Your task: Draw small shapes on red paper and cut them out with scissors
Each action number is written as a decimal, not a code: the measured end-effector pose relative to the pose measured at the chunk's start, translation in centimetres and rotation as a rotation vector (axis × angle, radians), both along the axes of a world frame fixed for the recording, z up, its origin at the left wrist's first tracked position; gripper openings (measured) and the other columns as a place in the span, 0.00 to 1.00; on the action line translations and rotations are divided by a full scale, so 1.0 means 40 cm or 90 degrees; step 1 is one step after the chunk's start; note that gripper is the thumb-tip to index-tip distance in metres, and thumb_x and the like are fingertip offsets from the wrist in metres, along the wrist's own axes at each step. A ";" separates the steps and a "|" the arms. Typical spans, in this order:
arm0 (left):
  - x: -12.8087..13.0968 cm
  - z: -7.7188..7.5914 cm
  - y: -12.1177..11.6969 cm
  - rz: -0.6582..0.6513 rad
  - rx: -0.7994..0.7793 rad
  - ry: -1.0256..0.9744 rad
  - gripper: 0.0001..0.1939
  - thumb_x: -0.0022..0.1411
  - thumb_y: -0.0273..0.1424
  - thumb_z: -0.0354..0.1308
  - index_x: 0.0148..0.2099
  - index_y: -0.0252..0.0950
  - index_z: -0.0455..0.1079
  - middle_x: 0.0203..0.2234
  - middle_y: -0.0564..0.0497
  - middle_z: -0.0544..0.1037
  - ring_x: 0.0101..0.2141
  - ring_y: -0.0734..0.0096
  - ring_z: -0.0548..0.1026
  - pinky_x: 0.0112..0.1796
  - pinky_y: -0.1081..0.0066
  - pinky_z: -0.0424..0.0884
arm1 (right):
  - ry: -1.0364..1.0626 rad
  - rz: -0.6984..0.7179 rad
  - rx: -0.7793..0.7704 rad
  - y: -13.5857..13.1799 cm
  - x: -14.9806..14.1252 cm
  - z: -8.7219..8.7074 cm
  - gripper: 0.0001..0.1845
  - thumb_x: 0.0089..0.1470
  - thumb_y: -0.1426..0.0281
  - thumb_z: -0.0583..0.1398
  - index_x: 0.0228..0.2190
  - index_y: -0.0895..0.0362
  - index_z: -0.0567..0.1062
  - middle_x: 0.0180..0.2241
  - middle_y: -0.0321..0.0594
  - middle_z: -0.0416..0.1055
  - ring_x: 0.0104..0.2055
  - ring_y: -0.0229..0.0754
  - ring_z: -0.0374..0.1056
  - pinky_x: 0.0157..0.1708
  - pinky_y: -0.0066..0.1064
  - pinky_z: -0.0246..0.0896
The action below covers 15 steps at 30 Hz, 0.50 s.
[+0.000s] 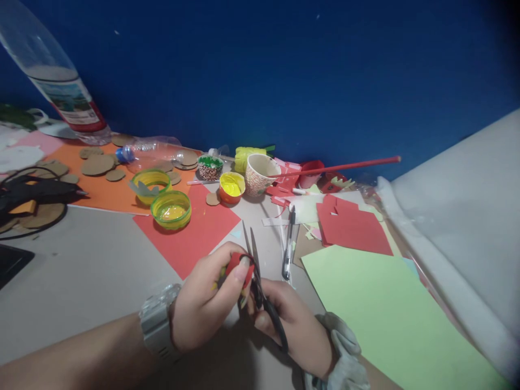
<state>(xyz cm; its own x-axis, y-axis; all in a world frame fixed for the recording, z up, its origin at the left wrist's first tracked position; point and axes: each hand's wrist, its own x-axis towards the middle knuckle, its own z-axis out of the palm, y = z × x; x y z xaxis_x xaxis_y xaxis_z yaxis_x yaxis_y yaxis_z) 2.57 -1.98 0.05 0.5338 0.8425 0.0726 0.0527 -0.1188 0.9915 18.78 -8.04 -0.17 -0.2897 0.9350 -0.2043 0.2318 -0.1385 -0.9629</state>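
Observation:
My left hand [211,298], with a watch [157,322] on its wrist, pinches a small red piece [235,266] that looks like paper, partly hidden by the thumb. Some yellow shows between the fingers, too little to name. Black-handled scissors [260,287] are in my right hand [290,319], fingers in the handle loops. The blades point up and away, slightly apart, right beside the red piece. Whether they touch it I cannot tell. Beyond my hands lies a sheet of red paper [207,233].
Two yellow-green bowls [171,210], a paint cup [231,188] and a patterned paper cup [260,176] with a red stick [341,166] stand at the back. A pen [288,244] and green paper [374,292] lie right. A glue gun [36,192] and a tall bottle [65,92] are left.

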 end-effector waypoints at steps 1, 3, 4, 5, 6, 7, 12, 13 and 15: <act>-0.001 0.000 0.000 0.002 0.004 -0.001 0.10 0.71 0.35 0.46 0.36 0.40 0.63 0.22 0.61 0.65 0.23 0.79 0.62 0.26 0.77 0.59 | 0.001 0.000 -0.001 0.000 0.000 0.000 0.33 0.49 0.37 0.51 0.25 0.56 0.62 0.21 0.30 0.52 0.24 0.35 0.49 0.24 0.28 0.46; -0.003 0.000 0.000 0.000 0.012 0.000 0.09 0.71 0.34 0.47 0.37 0.41 0.63 0.22 0.60 0.65 0.24 0.79 0.62 0.27 0.77 0.59 | -0.003 0.001 0.000 0.001 0.001 0.002 0.33 0.48 0.37 0.51 0.25 0.57 0.62 0.21 0.30 0.52 0.24 0.35 0.49 0.24 0.28 0.46; -0.004 0.000 0.000 -0.002 0.016 -0.001 0.09 0.70 0.34 0.47 0.37 0.41 0.63 0.23 0.60 0.66 0.24 0.78 0.62 0.27 0.77 0.60 | -0.007 0.004 0.001 0.002 0.000 0.003 0.33 0.48 0.37 0.51 0.24 0.57 0.63 0.21 0.30 0.52 0.24 0.35 0.49 0.24 0.28 0.46; -0.005 0.000 0.000 -0.003 0.018 -0.003 0.08 0.70 0.34 0.47 0.37 0.41 0.63 0.23 0.60 0.66 0.25 0.78 0.63 0.27 0.77 0.60 | -0.010 0.005 0.003 0.002 0.000 0.004 0.34 0.48 0.37 0.51 0.24 0.57 0.63 0.21 0.30 0.52 0.24 0.35 0.49 0.24 0.28 0.46; -0.005 0.000 0.000 -0.005 0.020 -0.007 0.08 0.70 0.33 0.47 0.37 0.41 0.63 0.23 0.60 0.66 0.25 0.78 0.63 0.28 0.77 0.60 | -0.013 0.008 0.005 0.002 0.000 0.004 0.34 0.48 0.36 0.50 0.24 0.57 0.63 0.21 0.30 0.52 0.24 0.34 0.48 0.23 0.28 0.46; -0.005 0.000 0.000 -0.008 0.021 -0.011 0.08 0.70 0.33 0.47 0.36 0.40 0.63 0.24 0.60 0.66 0.25 0.78 0.63 0.28 0.77 0.60 | -0.014 0.009 0.006 0.002 -0.001 0.005 0.35 0.48 0.36 0.50 0.25 0.57 0.63 0.21 0.30 0.52 0.24 0.34 0.48 0.23 0.28 0.46; -0.001 0.002 0.002 -0.016 0.023 -0.023 0.08 0.70 0.32 0.47 0.36 0.40 0.63 0.24 0.60 0.66 0.25 0.79 0.63 0.28 0.77 0.60 | -0.011 0.008 0.007 0.004 -0.002 0.006 0.34 0.48 0.36 0.50 0.25 0.57 0.63 0.21 0.31 0.54 0.24 0.34 0.49 0.23 0.27 0.47; -0.001 0.001 0.002 -0.017 0.025 -0.024 0.08 0.70 0.32 0.47 0.36 0.40 0.63 0.24 0.60 0.66 0.25 0.79 0.63 0.28 0.77 0.60 | -0.009 0.008 0.008 0.004 -0.002 0.006 0.34 0.48 0.36 0.50 0.25 0.57 0.63 0.21 0.31 0.54 0.24 0.35 0.50 0.24 0.27 0.48; -0.003 0.001 0.001 -0.018 0.027 -0.025 0.09 0.70 0.32 0.47 0.36 0.40 0.63 0.24 0.60 0.66 0.25 0.79 0.63 0.28 0.77 0.60 | -0.002 0.012 0.004 0.004 -0.001 0.006 0.34 0.48 0.36 0.50 0.25 0.57 0.63 0.21 0.31 0.55 0.24 0.35 0.50 0.24 0.27 0.48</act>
<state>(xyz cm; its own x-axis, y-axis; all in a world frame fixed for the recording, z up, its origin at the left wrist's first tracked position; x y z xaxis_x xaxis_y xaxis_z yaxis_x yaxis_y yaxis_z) 2.47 -1.95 0.08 0.5531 0.8231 0.1288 0.0100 -0.1612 0.9869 18.73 -7.89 0.05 -0.3071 0.9306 -0.1992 0.2377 -0.1276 -0.9629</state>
